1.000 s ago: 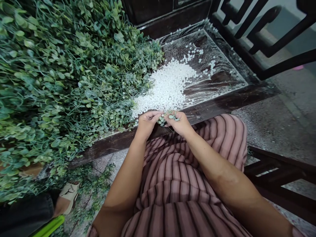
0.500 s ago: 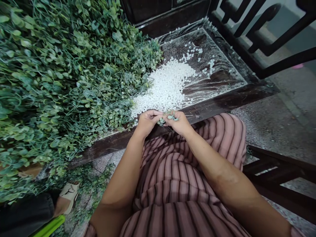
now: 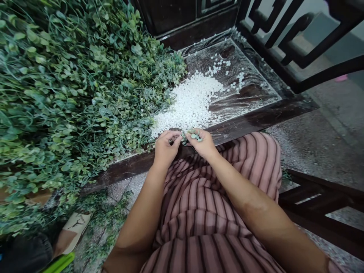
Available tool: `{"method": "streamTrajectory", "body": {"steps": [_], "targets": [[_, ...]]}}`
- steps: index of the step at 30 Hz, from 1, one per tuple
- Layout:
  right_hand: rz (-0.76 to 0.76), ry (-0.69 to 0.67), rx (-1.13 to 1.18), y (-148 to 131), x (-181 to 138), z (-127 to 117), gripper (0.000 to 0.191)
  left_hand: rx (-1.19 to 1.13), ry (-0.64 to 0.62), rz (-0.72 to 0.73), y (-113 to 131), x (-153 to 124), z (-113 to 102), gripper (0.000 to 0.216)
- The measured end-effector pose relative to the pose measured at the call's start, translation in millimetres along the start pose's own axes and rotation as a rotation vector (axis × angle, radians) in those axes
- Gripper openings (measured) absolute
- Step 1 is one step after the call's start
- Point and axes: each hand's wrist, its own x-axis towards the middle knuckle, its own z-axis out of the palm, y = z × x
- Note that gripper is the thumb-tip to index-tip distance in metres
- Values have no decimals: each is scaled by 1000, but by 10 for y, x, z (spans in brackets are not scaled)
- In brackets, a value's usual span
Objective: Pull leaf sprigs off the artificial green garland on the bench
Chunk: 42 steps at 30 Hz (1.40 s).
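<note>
My left hand [image 3: 165, 146] and my right hand [image 3: 201, 143] meet at the front edge of a dark wooden table [image 3: 256, 117], both closed on a small sprig of green artificial leaves [image 3: 192, 135] held between them. Just beyond my fingers lies a heap of small white beads [image 3: 192, 102] on the tabletop. A big pile of green artificial foliage [image 3: 71, 91] covers the table's left side, close to my left hand.
My striped pink lap [image 3: 210, 212] fills the foreground. Dark wooden chair rails [image 3: 298, 41] stand at the back right, and a wooden frame [image 3: 318, 197] sits low on the right. A sandal [image 3: 72, 227] and fallen sprigs lie on the speckled floor at the lower left.
My hands stay together on the sprig, with the fingers shifting slightly. The view has tipped a little, so everything sits slightly lower and to the left.
</note>
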Motion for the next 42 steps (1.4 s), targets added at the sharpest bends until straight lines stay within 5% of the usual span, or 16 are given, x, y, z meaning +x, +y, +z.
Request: {"method": "streamTrajectory", "body": {"steps": [11,16,20,26,34,42], "targets": [[-134,63,-115,-31,-32,18,33,-28,-93,-44,-6,24,94,20],[-28,-173,185,-218,-134,-200,47,-143,-67,-263,-88,53,110,15],[-1,-450,428,-381,-195,-483,65,-284,-72,-300,-74,42,12,16],[-34,-156,325,-414,-88,-335,41,-451,-155,-135,94,4,-29,16],[-15,-337,157,-251,-129,2,46,-446,-58,-90,54,36,19,13],[-113,-222,-38,-183,-89,-6,36,-523,64,-269,28,26,144,18]]}}
